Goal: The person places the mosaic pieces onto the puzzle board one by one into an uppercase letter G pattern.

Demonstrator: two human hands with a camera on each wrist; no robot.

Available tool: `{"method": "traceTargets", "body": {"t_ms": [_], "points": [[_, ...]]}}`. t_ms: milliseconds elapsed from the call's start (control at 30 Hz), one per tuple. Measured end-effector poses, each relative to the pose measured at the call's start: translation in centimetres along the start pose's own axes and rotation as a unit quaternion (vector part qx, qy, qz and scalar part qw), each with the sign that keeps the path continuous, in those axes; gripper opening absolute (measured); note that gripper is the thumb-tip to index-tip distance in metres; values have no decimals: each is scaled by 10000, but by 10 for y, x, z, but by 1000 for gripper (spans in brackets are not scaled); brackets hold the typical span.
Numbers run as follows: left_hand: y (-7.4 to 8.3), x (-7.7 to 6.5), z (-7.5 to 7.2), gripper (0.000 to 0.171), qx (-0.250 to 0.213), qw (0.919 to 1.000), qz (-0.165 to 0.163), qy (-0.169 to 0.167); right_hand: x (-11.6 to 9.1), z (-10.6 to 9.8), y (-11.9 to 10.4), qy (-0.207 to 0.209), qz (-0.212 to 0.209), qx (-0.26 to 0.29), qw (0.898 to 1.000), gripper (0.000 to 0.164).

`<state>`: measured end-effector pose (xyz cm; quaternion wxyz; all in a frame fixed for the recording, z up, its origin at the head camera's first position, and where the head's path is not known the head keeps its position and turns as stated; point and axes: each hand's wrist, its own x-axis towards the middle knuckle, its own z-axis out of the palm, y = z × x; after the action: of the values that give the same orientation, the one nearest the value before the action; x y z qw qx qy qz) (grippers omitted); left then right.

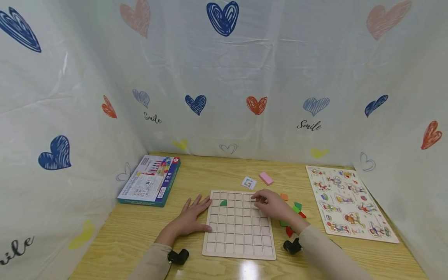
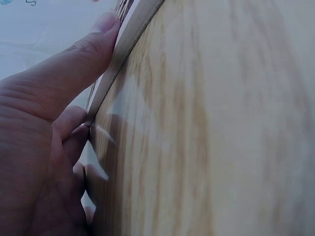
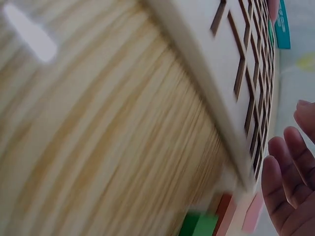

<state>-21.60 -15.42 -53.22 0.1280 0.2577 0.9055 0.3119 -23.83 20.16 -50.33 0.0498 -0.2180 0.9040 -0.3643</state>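
Observation:
A pale wooden grid board [image 1: 239, 254] lies on the table, with one green quarter-round piece [image 1: 223, 203] in a cell near its upper left. My left hand [image 1: 190, 217] rests at the board's left edge, fingers spread. In the left wrist view the thumb [image 2: 74, 69] touches the side of the board. Over the board's upper right corner hovers my right hand [image 1: 273, 205], its fingers loosely bent. The right wrist view shows those fingers [image 3: 283, 182] apart, with no piece visible between them. Several green, red and orange pieces [image 1: 298, 205] lie right of the board, partly hidden by the right forearm.
Behind the board are a small printed card [image 1: 249, 182] and a pink block [image 1: 266, 178]. A flat box [image 1: 148, 181] lies at the back left. At the right is a picture puzzle board [image 1: 350, 202]. A white curtain with hearts [image 1: 224, 70] surrounds the table.

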Motion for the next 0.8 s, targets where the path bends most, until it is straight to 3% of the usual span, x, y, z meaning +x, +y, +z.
{"method": "traceTargets", "body": {"t_ms": [333,800], "points": [[3,-1,-1,99,34,10000,-72,15,-34,-32,25,328,428,88,9985,20],[-1,0,1,100,39,10000,-29,-6,-73,-62,59,525,1049,-390,9923,21]]}}
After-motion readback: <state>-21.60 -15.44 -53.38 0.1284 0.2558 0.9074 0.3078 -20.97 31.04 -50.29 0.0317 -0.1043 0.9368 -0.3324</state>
